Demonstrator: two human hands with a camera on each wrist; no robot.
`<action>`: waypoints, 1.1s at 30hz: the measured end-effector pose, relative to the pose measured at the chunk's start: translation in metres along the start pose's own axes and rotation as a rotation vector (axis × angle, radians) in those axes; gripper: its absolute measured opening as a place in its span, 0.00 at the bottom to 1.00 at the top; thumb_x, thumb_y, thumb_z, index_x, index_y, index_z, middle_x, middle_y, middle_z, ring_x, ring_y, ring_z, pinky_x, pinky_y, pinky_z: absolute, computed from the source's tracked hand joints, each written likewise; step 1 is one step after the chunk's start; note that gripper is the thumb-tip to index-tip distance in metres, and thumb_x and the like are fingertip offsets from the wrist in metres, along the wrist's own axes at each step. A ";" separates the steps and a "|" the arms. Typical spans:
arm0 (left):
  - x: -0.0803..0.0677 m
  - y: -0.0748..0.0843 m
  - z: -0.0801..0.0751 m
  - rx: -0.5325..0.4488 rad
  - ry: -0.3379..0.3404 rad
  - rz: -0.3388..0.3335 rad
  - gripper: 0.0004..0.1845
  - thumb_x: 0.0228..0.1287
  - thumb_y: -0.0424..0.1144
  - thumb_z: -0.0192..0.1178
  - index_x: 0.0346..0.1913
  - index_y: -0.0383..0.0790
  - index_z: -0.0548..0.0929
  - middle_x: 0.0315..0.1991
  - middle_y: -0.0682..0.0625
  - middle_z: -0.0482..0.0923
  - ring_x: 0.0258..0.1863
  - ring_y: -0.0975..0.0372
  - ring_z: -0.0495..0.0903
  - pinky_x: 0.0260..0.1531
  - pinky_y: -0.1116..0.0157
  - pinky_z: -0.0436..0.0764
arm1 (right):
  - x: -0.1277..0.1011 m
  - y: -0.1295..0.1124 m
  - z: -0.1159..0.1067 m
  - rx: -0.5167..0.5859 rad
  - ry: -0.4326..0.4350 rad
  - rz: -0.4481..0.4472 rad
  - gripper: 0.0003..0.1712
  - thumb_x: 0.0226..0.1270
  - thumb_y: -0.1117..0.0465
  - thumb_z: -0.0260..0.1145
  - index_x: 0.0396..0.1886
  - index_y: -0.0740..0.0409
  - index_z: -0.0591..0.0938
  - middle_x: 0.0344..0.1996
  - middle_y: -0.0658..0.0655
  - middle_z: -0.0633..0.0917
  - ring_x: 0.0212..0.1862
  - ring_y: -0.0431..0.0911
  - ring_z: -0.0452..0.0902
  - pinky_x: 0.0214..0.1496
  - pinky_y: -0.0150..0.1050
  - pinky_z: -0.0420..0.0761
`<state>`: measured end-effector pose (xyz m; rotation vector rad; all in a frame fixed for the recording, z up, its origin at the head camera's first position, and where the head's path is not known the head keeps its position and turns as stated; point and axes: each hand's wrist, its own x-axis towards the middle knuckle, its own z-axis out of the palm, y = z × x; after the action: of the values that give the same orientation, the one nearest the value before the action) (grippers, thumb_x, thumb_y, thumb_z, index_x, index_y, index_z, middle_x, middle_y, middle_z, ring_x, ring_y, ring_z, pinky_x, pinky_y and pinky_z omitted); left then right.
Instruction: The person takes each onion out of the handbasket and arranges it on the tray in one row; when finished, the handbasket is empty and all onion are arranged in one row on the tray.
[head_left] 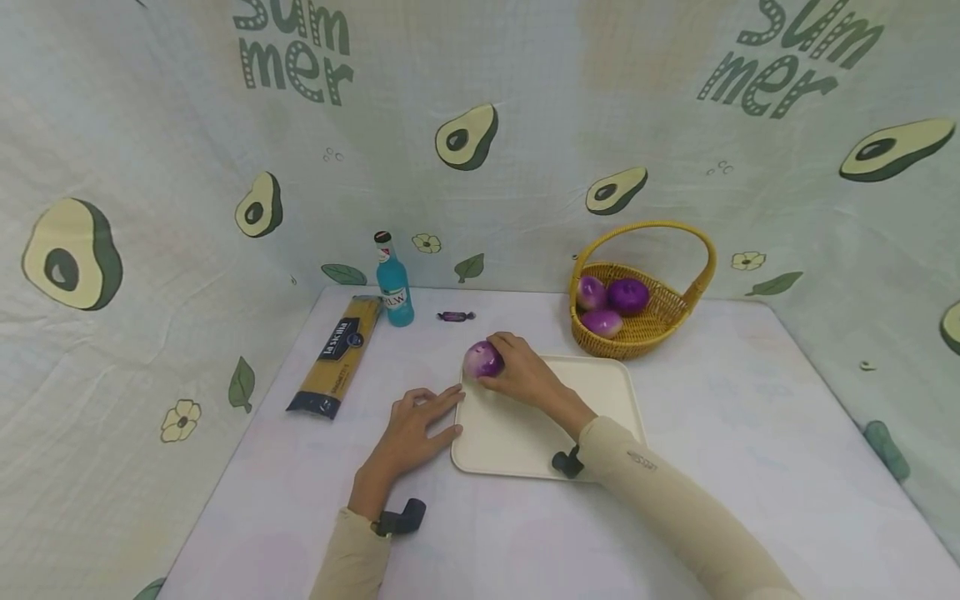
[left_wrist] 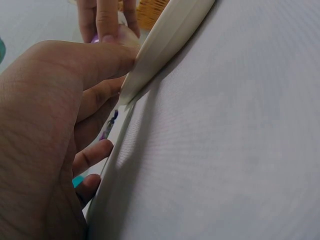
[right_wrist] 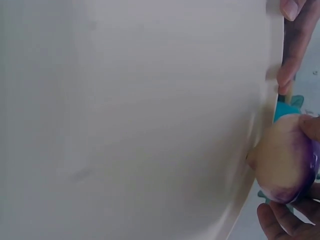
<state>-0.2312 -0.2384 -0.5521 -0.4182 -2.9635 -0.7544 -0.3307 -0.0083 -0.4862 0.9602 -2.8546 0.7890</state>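
at ten o'clock on the pale tray (head_left: 525, 437), taking twelve as its far side, i have the purple-and-white onion (head_left: 480, 357) in the right hand (head_left: 525, 372); thumb and fingers are curled round it, a firm hold. it sits over the far left corner, though i can't tell whether it touches the rim.

at nine o'clock the left hand (head_left: 412, 427) has its fingers loosely spread and thumb apart, a wide hand touching the tray's edge, gripping nothing else.

what crowds me: the right sleeve (head_left: 660, 492) comes in from four o'clock and hides the tray's near right corner, with a black wrist camera (head_left: 567, 463) over the near edge. a second wrist camera (head_left: 405, 517) is strapped on at eight.

past the onion, at half past ten, lies a small wrapped candy (head_left: 456, 317). further out at ten stands a blue bottle (head_left: 395, 292), and at half past nine a spaghetti packet (head_left: 337, 354) lies aslant, its top end beside the bottle. at one o'clock, just beyond the tray, a wicker basket (head_left: 611, 346) holds three more onions (head_left: 628, 296), its handle arching over them.
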 end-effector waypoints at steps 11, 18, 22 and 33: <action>0.001 0.002 -0.002 0.002 -0.011 -0.008 0.31 0.69 0.63 0.54 0.74 0.64 0.68 0.73 0.69 0.63 0.67 0.55 0.61 0.61 0.49 0.61 | 0.000 -0.003 -0.001 -0.014 0.006 -0.023 0.46 0.57 0.48 0.77 0.69 0.67 0.71 0.67 0.65 0.72 0.68 0.60 0.67 0.70 0.52 0.65; 0.001 0.000 -0.001 -0.008 -0.012 0.001 0.31 0.70 0.62 0.55 0.74 0.64 0.68 0.73 0.69 0.62 0.66 0.55 0.61 0.60 0.50 0.61 | 0.001 0.000 0.003 -0.016 -0.003 -0.012 0.49 0.58 0.46 0.77 0.72 0.67 0.68 0.70 0.65 0.69 0.70 0.59 0.64 0.71 0.55 0.62; 0.002 0.003 -0.005 -0.015 -0.003 0.022 0.31 0.70 0.61 0.56 0.74 0.62 0.69 0.73 0.68 0.63 0.66 0.54 0.62 0.60 0.49 0.61 | -0.003 0.004 -0.002 -0.016 0.009 -0.007 0.49 0.60 0.44 0.75 0.73 0.66 0.67 0.70 0.65 0.69 0.71 0.59 0.62 0.71 0.57 0.61; 0.000 0.004 -0.004 -0.024 -0.005 0.018 0.32 0.70 0.58 0.57 0.74 0.61 0.68 0.73 0.67 0.62 0.65 0.54 0.62 0.60 0.50 0.61 | -0.024 0.016 -0.026 -0.005 0.088 -0.042 0.41 0.62 0.48 0.74 0.69 0.63 0.71 0.67 0.64 0.73 0.70 0.58 0.64 0.69 0.59 0.63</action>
<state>-0.2304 -0.2371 -0.5470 -0.4485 -2.9543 -0.7888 -0.3242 0.0284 -0.4750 0.9566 -2.7516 0.7995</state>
